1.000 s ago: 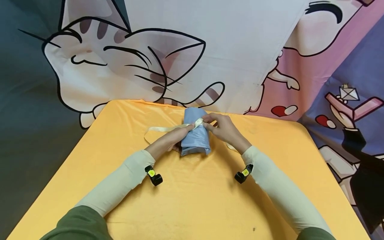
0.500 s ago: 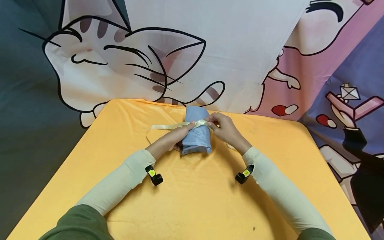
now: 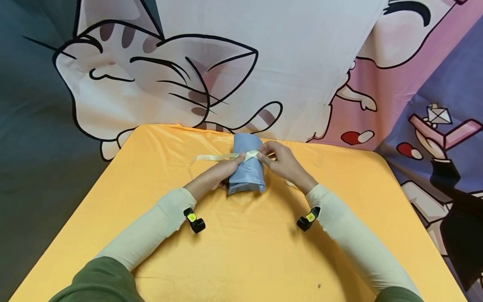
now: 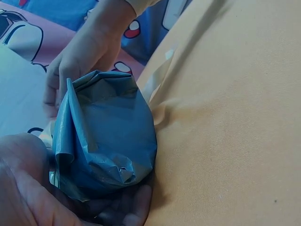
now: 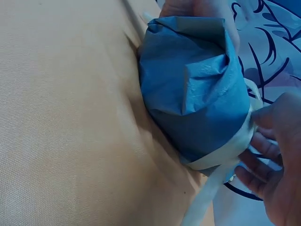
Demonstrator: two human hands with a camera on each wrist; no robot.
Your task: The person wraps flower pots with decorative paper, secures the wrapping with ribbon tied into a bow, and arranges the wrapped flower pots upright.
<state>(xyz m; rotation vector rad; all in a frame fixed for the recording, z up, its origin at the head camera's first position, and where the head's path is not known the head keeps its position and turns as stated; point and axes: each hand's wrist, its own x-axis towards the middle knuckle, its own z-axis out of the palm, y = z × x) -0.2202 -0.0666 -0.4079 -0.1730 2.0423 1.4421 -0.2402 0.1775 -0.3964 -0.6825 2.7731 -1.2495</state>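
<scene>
A blue paper-wrapped bundle (image 3: 247, 173) lies at the far middle of the table, its folded ends showing in the left wrist view (image 4: 115, 125) and the right wrist view. Around its middle runs a cream ribbon (image 3: 250, 155), crossed on top. My left hand (image 3: 220, 171) grips the bundle from the left, thumb on the ribbon; its fingers curl beneath the paper in the left wrist view. From the right, my right hand (image 3: 281, 161) pinches the ribbon between thumb and forefinger at the bundle's upper side. One ribbon tail (image 5: 207, 197) hangs below the right hand in the right wrist view.
A yellow cloth (image 3: 241, 251) covers the table. Behind its far edge hangs a printed cat backdrop (image 3: 151, 84). A loose ribbon length (image 3: 211, 157) trails left of the bundle, and another ribbon end (image 3: 289, 183) shows by the right wrist.
My right hand has drawn the ribbon a little to the right and then eased back. The crossing lies flatter, and the left ribbon tail has shortened rightward. My left hand keeps its hold.
</scene>
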